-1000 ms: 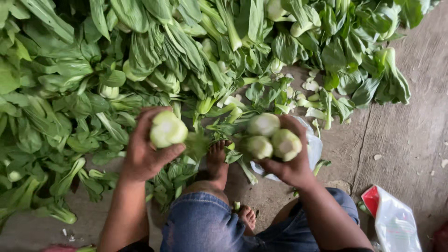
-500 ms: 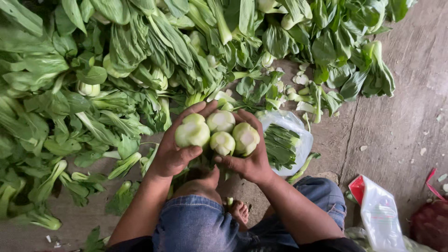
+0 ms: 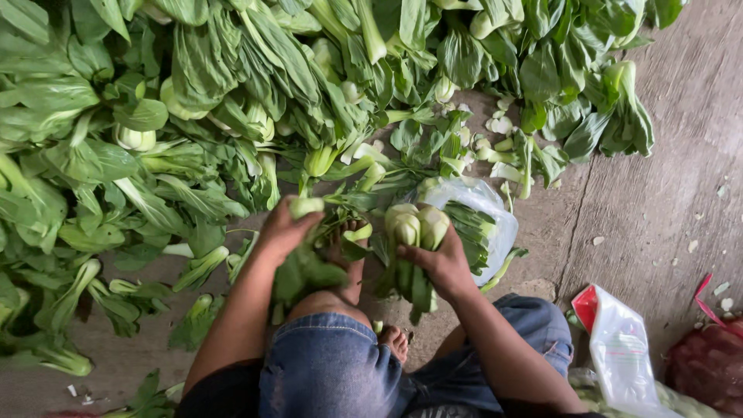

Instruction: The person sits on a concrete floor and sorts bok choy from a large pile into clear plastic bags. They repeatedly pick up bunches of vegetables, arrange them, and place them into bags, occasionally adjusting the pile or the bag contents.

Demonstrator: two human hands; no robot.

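Observation:
My left hand (image 3: 282,232) grips one head of bok choy (image 3: 303,267), its pale stem end up and its leaves hanging toward my knee. My right hand (image 3: 441,263) holds a bunch of bok choy heads (image 3: 414,228) upright, pale bases on top, dark leaves drooping below. The two hands are a short gap apart, above my bare feet (image 3: 352,263). A big heap of loose bok choy (image 3: 232,101) covers the floor in front of me.
A clear plastic bag (image 3: 484,220) with greens inside lies right of my right hand. A white and red plastic bag (image 3: 619,344) and a red mesh sack (image 3: 708,371) sit at the lower right. Concrete floor (image 3: 665,193) with leaf scraps runs along the right.
My hands held the heads pressed together as one bunch; now they have parted. The left hand has drawn one head to the left and lower, the right keeps the others.

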